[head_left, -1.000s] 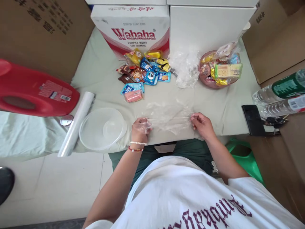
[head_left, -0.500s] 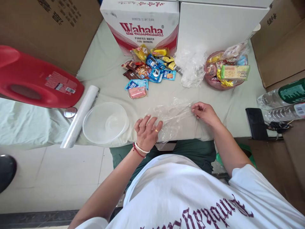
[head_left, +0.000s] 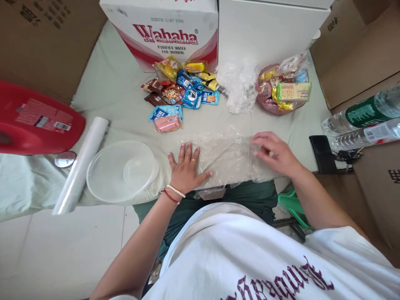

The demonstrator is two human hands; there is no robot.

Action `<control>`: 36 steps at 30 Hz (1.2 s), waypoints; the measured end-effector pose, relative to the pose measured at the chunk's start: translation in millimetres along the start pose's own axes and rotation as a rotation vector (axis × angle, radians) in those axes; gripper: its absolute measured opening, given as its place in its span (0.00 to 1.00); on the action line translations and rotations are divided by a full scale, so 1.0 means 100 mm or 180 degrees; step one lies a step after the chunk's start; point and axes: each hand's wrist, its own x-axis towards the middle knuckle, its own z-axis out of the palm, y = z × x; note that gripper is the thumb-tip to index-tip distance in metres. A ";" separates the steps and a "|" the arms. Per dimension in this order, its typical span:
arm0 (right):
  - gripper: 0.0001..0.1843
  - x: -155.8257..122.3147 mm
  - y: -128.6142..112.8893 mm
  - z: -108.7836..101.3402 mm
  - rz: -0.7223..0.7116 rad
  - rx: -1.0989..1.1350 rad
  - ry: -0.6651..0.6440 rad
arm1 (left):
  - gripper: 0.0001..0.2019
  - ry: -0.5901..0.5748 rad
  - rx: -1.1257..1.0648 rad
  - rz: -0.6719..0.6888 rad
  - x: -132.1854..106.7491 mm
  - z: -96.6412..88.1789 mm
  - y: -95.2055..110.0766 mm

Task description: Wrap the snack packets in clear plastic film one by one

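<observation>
A clear sheet of plastic film (head_left: 226, 156) lies spread on the pale green tablecloth (head_left: 118, 96) at the table's near edge. My left hand (head_left: 186, 166) rests flat on the film's left end, fingers stretched out. At the film's right end is my right hand (head_left: 273, 152), blurred by motion, with its fingers curled over the sheet. A stack of clear plastic bowls (head_left: 121, 170) sits just left of my left hand.
A roll of film (head_left: 81, 164) lies left of the bowls, beside a red jug (head_left: 34, 125). Farther back are a pile of snack packets (head_left: 178, 93), crumpled plastic (head_left: 239, 85), a filled pink plate (head_left: 283, 91) and a Wahaha box (head_left: 165, 31). A phone (head_left: 320, 154) and water bottles (head_left: 359, 118) lie at the right.
Both hands held the film stretched above the table. Now the film lies flat, my left hand has let go and presses on it, and my right hand has moved over its right end.
</observation>
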 end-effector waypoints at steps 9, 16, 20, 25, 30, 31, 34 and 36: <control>0.23 -0.37 -0.06 -0.13 0.0156 -0.0197 -0.1445 | 0.55 -0.0243 0.0201 -0.0020 -0.10 0.01 -0.06; 0.21 0.37 -0.71 0.74 -0.1332 -0.0497 -0.1591 | 0.48 -0.0619 -0.0213 -0.0015 0.19 -0.21 -0.10; 0.27 0.49 -0.82 1.19 -0.1483 -0.0838 -0.1618 | 0.33 0.0297 -0.0431 -0.0344 0.00 -0.38 0.08; 0.20 0.48 -0.92 1.29 -0.1392 -0.0378 -0.1475 | 0.19 0.1348 -0.0824 0.0088 -0.15 -0.35 0.43; 0.15 0.51 -0.77 1.08 -0.1378 0.0093 -0.1251 | 0.27 0.0812 -0.0577 -0.0443 0.04 -0.07 0.13; 0.16 0.51 -0.66 1.01 -0.1255 0.0015 -0.1075 | 0.28 0.0719 -0.0414 -0.0433 0.04 -0.02 0.03; 0.17 0.54 -0.30 0.78 -0.0863 -0.0414 -0.0758 | 0.31 0.0589 -0.0051 -0.0140 -0.05 0.06 -0.17; 0.16 0.65 -0.14 0.63 -0.0633 -0.0674 -0.0784 | 0.32 0.0566 0.0033 -0.0054 -0.12 0.06 -0.21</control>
